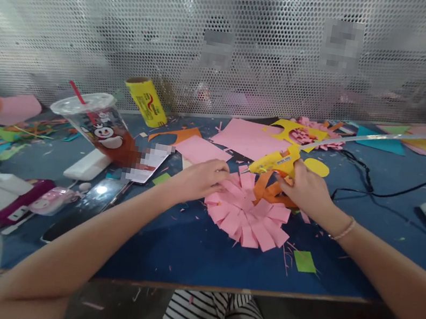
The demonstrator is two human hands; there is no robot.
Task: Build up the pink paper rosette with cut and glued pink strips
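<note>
A pink paper flower of fringed strips lies on the blue table in front of me. At its upper left edge, my left hand has its fingers closed on the strips; the fingertips are partly hidden. My right hand is wrapped around the handle of a yellow hot glue gun. The nozzle points left, just above the flower's upper strips. A long clear glue stick juts from the gun's back toward the right. Orange paper strips lie between the flower and my right hand.
A drink cup leans beside a yellow cardboard tube. Phones, a purple power strip and cables occupy the left. Pink paper sheets lie behind the flower. A black cord crosses the right. Perforated metal stands behind.
</note>
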